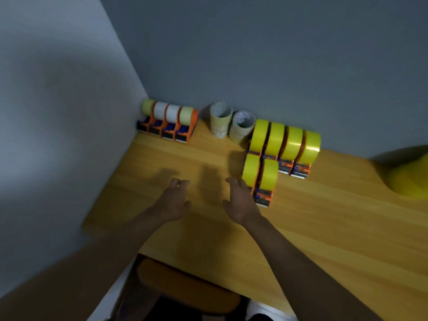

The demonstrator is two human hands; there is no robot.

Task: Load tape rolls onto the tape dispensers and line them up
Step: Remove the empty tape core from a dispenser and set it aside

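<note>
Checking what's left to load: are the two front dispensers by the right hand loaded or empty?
Loaded. Both front dispensers carry a bright yellow roll, standing upright beside the right hand.

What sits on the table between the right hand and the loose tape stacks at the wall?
Nothing visible: bare table lies between the right hand and the tape stacks. The yellow dispensers stand just right of that path.

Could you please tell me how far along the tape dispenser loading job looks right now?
Done: four loaded dispensers lined in the corner, six yellow-roll dispensers grouped right. In hand: nothing; left hand and right hand are empty. Left: two stacks of loose rolls by the wall.
</note>
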